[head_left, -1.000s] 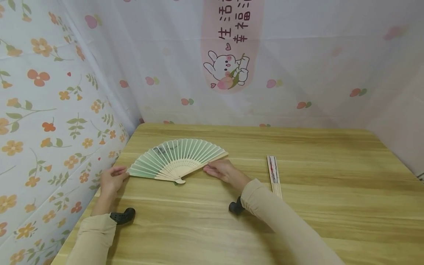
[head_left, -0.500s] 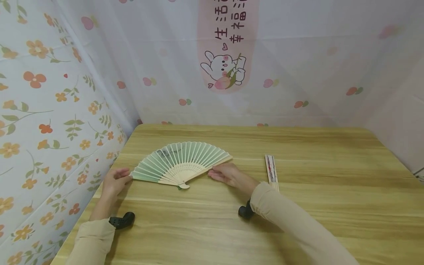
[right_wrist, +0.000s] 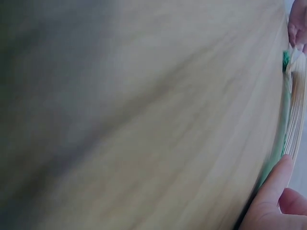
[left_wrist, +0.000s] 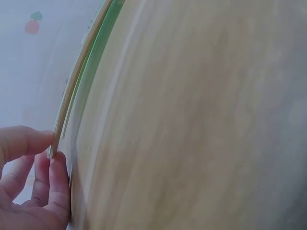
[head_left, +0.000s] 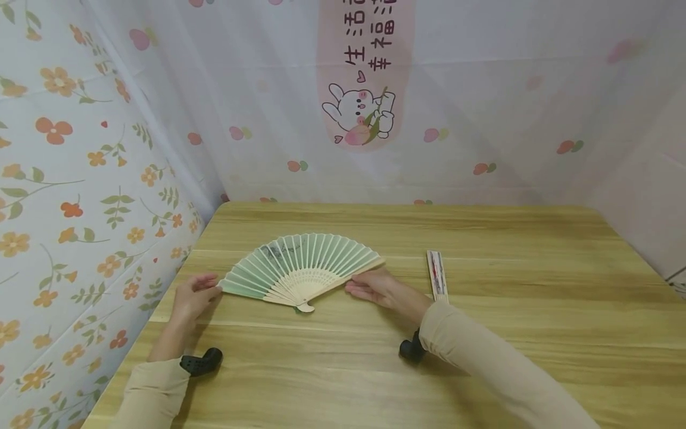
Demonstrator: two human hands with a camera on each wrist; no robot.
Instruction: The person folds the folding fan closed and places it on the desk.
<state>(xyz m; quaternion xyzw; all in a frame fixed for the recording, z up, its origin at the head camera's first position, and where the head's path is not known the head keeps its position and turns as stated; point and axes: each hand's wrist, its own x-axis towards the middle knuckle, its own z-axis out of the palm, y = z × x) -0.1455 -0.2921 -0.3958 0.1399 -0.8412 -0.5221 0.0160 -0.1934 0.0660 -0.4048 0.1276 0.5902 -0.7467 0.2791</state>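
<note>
A pale green folding fan (head_left: pixel 311 268) with light wooden ribs lies spread out on the left half of the wooden table, its pivot end toward me. My left hand (head_left: pixel 195 298) pinches the tip of its left outer rib; in the left wrist view the thumb (left_wrist: pixel 26 143) presses from one side and the fingers from the other. At the opposite outer rib, my right hand (head_left: pixel 383 289) grips the fan partway along, thumb and fingers on either side of the edge. A green tassel (right_wrist: pixel 286 61) shows by the pivot in the right wrist view.
A second fan (head_left: pixel 437 274), folded up and with a red and grey pattern, lies right of my right hand, partly hidden by the sleeve. Floral cloth (head_left: pixel 80 208) hangs along the table's left side and a printed curtain (head_left: pixel 482 107) behind it.
The spread fan has slid right and a little toward me, with both hands moving along on its outer ribs. The folded fan stays on the table.
</note>
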